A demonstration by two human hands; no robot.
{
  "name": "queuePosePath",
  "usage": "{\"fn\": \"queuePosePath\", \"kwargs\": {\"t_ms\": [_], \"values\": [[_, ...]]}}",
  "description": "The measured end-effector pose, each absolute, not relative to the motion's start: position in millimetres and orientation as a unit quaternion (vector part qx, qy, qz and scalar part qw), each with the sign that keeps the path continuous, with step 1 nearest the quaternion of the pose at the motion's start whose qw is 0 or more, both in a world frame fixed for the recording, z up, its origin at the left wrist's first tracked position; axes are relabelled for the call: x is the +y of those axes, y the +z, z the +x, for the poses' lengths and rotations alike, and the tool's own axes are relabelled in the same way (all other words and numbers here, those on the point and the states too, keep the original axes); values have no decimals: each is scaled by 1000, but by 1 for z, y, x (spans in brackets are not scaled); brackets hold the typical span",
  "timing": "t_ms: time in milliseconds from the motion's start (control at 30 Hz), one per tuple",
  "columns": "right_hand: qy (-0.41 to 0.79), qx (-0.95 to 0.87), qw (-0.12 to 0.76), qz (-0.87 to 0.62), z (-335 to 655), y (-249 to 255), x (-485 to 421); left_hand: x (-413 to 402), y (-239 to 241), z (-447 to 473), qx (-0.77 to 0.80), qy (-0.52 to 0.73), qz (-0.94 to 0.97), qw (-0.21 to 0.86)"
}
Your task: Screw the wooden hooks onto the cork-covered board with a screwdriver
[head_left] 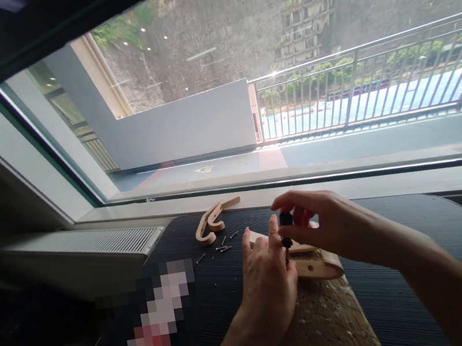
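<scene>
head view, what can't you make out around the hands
Black tool in the right hand: tip hidden behind the left hand, head view.
Wooden piece: head view, partly covered by the left hand.
Screws: head view, too small to tell type.
Pixelated strip: head view, blurred out.

Fig. 1: I view a black ribbed tabletop (407, 285) bearing two wooden hooks (210, 223), loose screws (224, 248) and a scarred board (329, 321).

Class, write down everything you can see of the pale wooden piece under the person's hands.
The wooden piece is pale, bare-looking wood with a rounded right end, lying flat on a scratched board atop a black ribbed mat. The left hand rests on its left part, hiding it; the right hand holds a small black tool upright over it.
</scene>
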State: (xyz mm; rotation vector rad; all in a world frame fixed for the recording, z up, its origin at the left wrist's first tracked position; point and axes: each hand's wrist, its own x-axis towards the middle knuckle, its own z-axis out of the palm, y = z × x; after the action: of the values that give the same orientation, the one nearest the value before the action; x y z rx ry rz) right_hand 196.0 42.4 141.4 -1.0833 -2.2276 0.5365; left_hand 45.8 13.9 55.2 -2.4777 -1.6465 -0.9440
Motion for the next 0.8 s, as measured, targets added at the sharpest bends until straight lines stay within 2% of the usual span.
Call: {"fn": "queuePosePath", "kwargs": {"t_ms": [100, 400, 667, 800], "values": [[228, -840, 302, -388, 200, 142, 40, 14, 56, 46, -523, -301, -797, 8], [167, -837, 304, -422, 194, 138, 46, 14, 53, 46, -529, -295, -795, 16], [202, -846, 299, -392, 200, 141, 42, 15, 55, 45, -529, -292, -797, 6], [173, -844, 304, -406, 196, 139, 44, 15, 54, 45, -533, -290, -795, 9]]}}
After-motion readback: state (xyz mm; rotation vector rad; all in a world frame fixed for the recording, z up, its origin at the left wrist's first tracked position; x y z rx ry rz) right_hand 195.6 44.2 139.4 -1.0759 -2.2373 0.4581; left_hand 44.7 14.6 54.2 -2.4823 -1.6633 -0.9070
